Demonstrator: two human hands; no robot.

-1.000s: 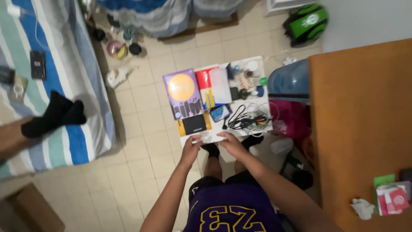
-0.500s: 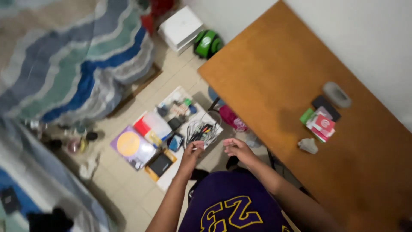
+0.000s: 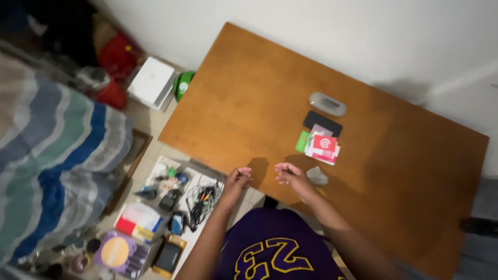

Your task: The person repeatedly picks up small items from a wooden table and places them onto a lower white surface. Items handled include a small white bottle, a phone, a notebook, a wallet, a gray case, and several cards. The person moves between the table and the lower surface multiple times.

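Left of frame: striped bed (image 3: 46, 171), floor clutter below it incl. a cable tangle (image 3: 201, 199). Left hand (image 3: 239, 179) at the desk (image 3: 249, 93) near edge, fingers curled; can't tell if it pinches anything. Right hand (image 3: 289, 175) half open, holding nothing, just beside a crumpled tissue (image 3: 316, 176) at frame centre. Tissue looks light, soft, non-slip; pinch anywhere on top. Card stack (image 3: 322, 145) near above it. Open room: bare desk upper left and right; edge close below

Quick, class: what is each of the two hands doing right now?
Left hand: fingers curled; whether it holds anything cannot be told.
Right hand: loosely open, holding nothing visible.
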